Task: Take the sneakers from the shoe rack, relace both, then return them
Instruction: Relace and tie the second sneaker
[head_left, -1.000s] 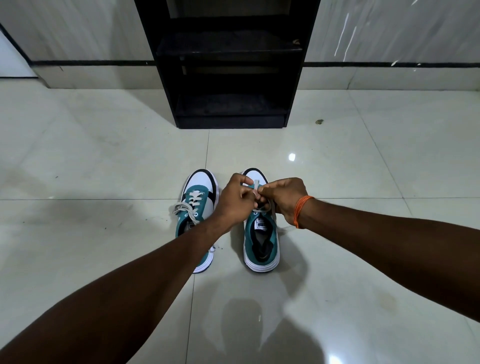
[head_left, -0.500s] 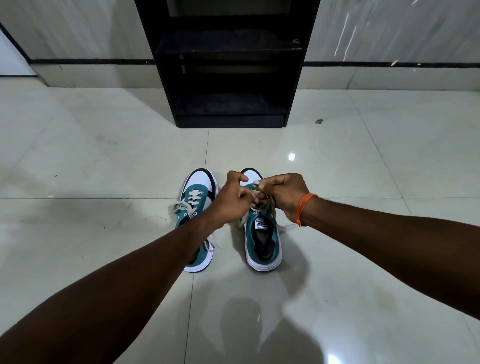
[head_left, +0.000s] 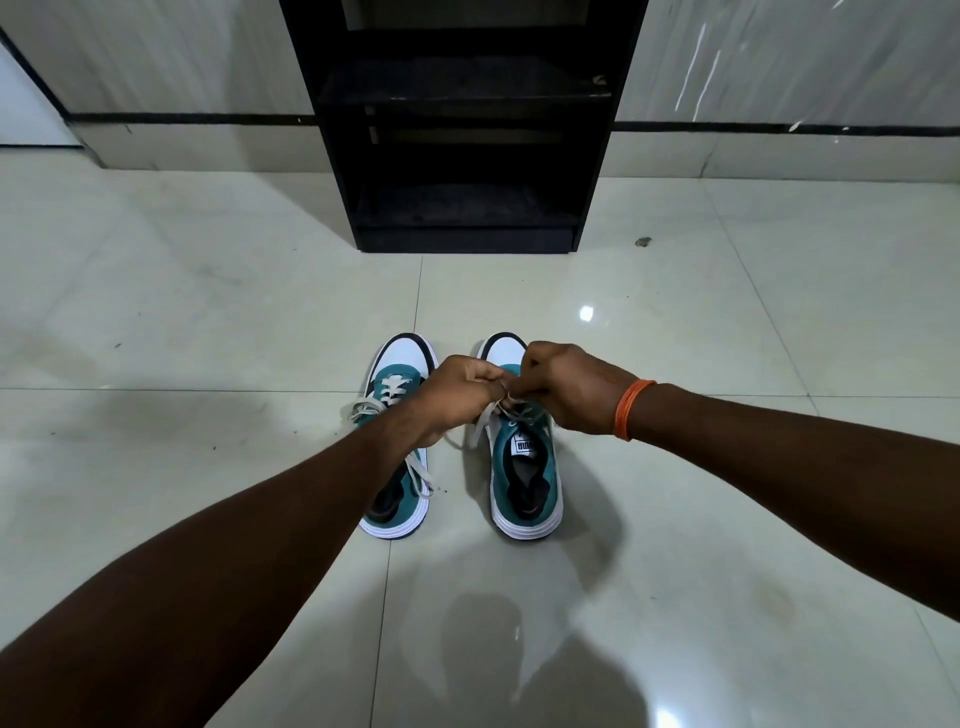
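Observation:
Two teal and white sneakers stand side by side on the floor, toes pointing away from me. The left sneaker (head_left: 400, 384) is laced, with loose white lace ends trailing beside it; my forearm covers its middle. Both hands meet over the front of the right sneaker (head_left: 525, 483). My left hand (head_left: 460, 392) and my right hand (head_left: 563, 384) each pinch the white lace (head_left: 480, 423) of that shoe, fingers closed and nearly touching. An orange band circles my right wrist. The black shoe rack (head_left: 462, 130) stands ahead, its visible shelves holding nothing.
Glossy pale floor tiles (head_left: 208, 322) stretch all around the shoes. The rack backs onto a grey wall with a dark stripe (head_left: 779, 127). A small bit of debris (head_left: 643, 241) lies on the floor right of the rack.
Both hands have stayed at the right sneaker's laces, shifting slightly toward its toe; more of the lace now hangs loose at the shoe's left side.

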